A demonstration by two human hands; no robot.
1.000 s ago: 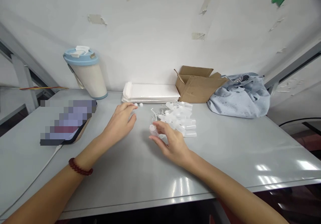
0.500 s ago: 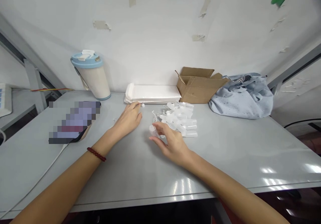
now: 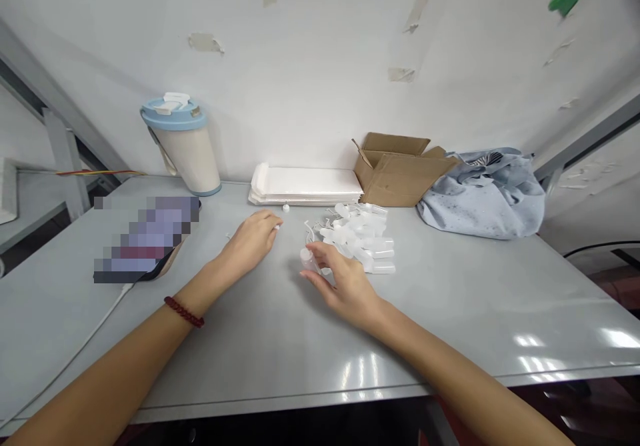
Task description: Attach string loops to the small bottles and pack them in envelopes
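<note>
R grip (image 3: 306, 259) on translucent bottle (image 3: 311, 260); L grip (image 3: 277, 225), palm down, pinching sm. white pc (image 3: 278, 227).

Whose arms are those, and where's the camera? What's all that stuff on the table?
There's no robot here, just a person's two bare hands. The camera sits on their head, looking forward and down, so you see nearly what they see. The right hand holds a small see-through bottle. The left hand has a tiny white piece at its fingertips. On the grey table are a pile of pale plastic pieces, a phone, a blue-lidded cup, a white stack, an open cardboard box and a bluish cloth bundle.
</note>
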